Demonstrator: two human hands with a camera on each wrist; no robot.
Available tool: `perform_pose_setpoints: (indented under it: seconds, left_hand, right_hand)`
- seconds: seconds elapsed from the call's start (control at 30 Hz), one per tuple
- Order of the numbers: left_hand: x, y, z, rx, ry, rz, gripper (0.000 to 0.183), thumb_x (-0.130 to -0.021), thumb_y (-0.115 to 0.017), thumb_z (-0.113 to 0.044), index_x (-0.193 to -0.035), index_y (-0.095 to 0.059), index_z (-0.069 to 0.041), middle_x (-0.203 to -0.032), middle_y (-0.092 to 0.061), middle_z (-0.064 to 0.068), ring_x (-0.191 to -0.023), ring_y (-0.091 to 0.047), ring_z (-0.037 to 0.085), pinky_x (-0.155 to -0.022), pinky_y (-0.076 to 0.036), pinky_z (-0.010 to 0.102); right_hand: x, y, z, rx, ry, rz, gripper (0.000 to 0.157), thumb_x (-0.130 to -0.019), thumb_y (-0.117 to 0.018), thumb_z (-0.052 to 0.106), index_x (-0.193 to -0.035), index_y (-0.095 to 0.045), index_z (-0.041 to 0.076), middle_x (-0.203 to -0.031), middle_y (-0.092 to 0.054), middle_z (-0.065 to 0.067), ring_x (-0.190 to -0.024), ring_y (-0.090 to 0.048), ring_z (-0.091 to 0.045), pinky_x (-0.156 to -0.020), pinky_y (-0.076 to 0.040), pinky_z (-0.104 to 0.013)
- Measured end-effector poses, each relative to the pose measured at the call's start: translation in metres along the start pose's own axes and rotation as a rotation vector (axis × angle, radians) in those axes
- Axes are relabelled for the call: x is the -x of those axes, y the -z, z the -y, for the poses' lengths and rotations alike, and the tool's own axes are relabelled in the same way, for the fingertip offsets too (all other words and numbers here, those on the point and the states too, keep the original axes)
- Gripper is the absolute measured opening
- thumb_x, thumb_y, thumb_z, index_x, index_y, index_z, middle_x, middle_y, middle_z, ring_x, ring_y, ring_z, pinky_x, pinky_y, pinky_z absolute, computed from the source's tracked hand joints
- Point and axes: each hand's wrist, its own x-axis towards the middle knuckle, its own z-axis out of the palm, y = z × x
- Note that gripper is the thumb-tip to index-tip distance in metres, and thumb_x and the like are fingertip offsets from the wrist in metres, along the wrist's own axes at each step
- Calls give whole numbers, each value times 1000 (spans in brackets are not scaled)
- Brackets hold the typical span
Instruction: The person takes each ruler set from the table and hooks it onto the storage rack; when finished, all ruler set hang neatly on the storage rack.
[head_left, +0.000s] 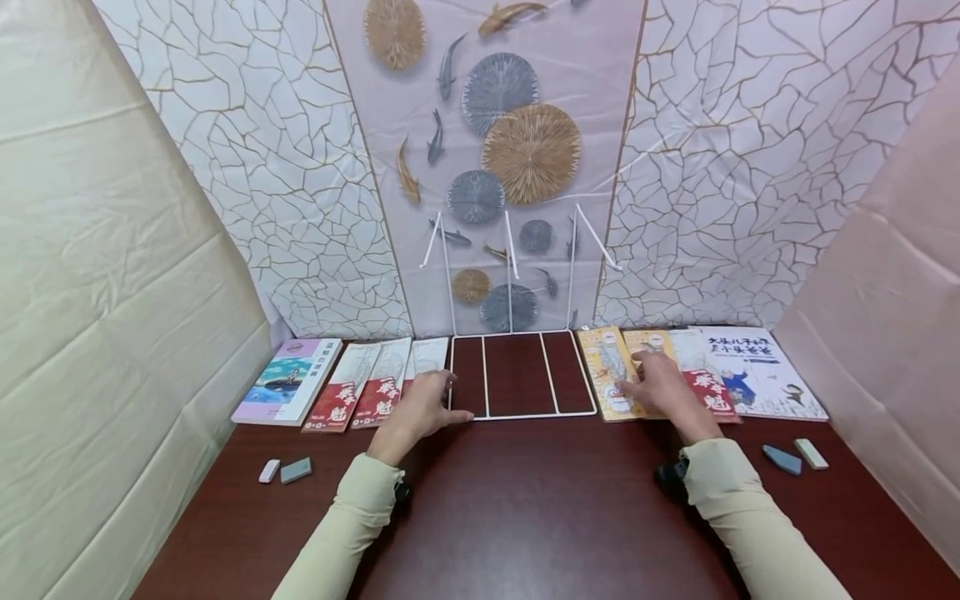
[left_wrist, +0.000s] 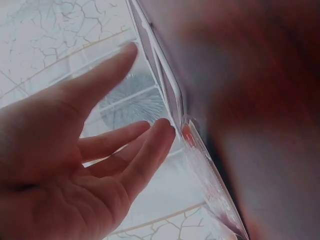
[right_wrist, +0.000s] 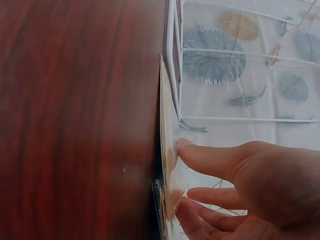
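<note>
My left hand hovers at the left edge of a white wire rack, thumb and fingers spread apart with nothing between them. Close by its fingers lies a red-and-white booklet, partly covered by the hand. In the left wrist view, the left fingertips come right at the rack's corner and the booklet's end. On the other side, my right hand reaches over two yellow booklets. Its thumb touches the face of the nearer one, and the other fingers bend loosely over the yellow covers.
Left of the rack lie more red-and-white booklets and a pink-and-blue book. Right of it are another red-and-white booklet and a white picture book. Small erasers sit near both sides; a patterned cloth hangs behind.
</note>
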Motion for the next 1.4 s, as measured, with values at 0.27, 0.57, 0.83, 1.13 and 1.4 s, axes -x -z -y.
perform_pose_setpoints:
  seconds: [0.27, 0.57, 0.83, 1.13, 1.4]
  left_hand:
    - [2, 0, -1, 27, 29, 43, 51, -71, -91, -15, -113, -70, 4, -94, -75, 14, -88, -71, 25, -80, -58, 37]
    - [2, 6, 0, -51, 8, 26, 34, -73, -88, -10, -102, -74, 1, -89, -73, 12, -84, -67, 24, -78, -56, 37]
    - [5, 4, 0, -93, 9, 41, 24, -75, -87, -11, -95, -76, -3, -83, -70, 8, -79, -63, 22, -73, -54, 37]
    - [8, 1, 1, -100, -13, 40, 23, -75, -86, -7, -96, -76, -3, -84, -71, 9, -82, -65, 24, -73, -55, 38]
    - [7, -2, -1, -89, -14, 31, 21, -77, -84, -6, -97, -77, -4, -88, -74, 11, -86, -69, 27, -76, -57, 41]
  right_hand:
    - [-2, 2, -4, -49, -94, 59, 71, -94, -69, 32, -143, -43, -11, -128, -59, -33, -113, -58, -40, -94, -50, -54]
    - [-7, 3, -7, -283, -81, 51, 69, -93, -71, 30, -145, -44, -6, -116, -69, -25, -80, -69, -18, -65, -56, -29]
    - [-3, 7, 1, -403, -69, -34, 64, -95, -69, 28, -144, -45, -6, -121, -67, -29, -80, -68, -10, -66, -55, -23]
    - [2, 6, 6, -725, 1, -107, 64, -97, -66, 24, -147, -34, 1, -134, -59, -32, -99, -70, -10, -77, -61, -28]
    - [3, -2, 7, -786, 111, -106, 61, -97, -67, 20, -144, -32, 3, -134, -58, -33, -106, -70, -15, -85, -60, -32]
